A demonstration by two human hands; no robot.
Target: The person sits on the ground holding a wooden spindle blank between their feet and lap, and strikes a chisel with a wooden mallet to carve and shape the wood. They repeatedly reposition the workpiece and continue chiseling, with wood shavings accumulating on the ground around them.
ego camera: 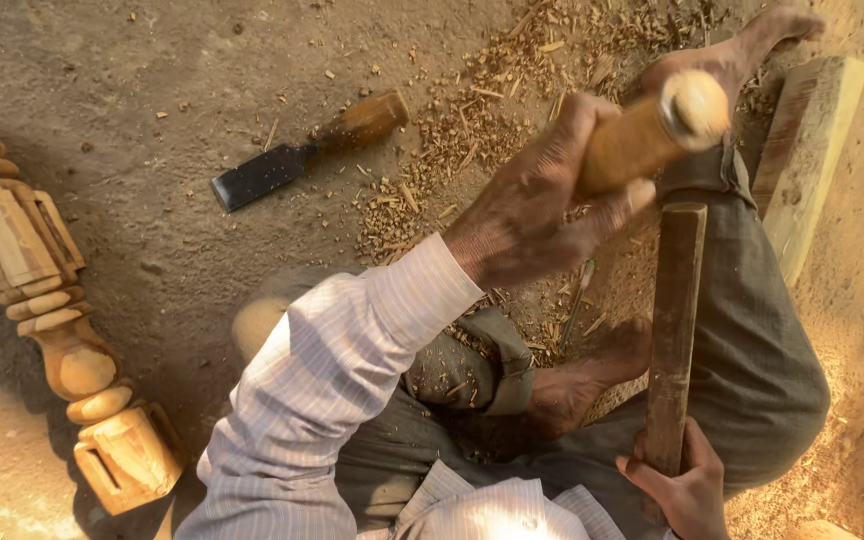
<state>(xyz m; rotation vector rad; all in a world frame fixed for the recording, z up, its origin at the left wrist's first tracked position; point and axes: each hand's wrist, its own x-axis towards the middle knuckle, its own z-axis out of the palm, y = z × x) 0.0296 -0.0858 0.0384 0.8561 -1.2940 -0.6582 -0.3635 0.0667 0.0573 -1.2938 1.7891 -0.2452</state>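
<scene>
left hand (537, 205) gripping a wooden tool handle (652, 130); right hand (682, 485) closed around a wooden mallet (674, 330); chisel (307, 150) at 10 o'clock.

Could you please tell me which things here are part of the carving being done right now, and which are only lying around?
In use:
- left hand gripping the round wooden handle
- right hand holding the long wooden stick

Lying about:
- chisel on the ground
- carved wooden post at the left
- plank at the right
- wood chips

Two chisels (307, 153) (652, 130), one carved wooden post (42, 310), one wooden stick (674, 330), one plank (810, 150).
</scene>
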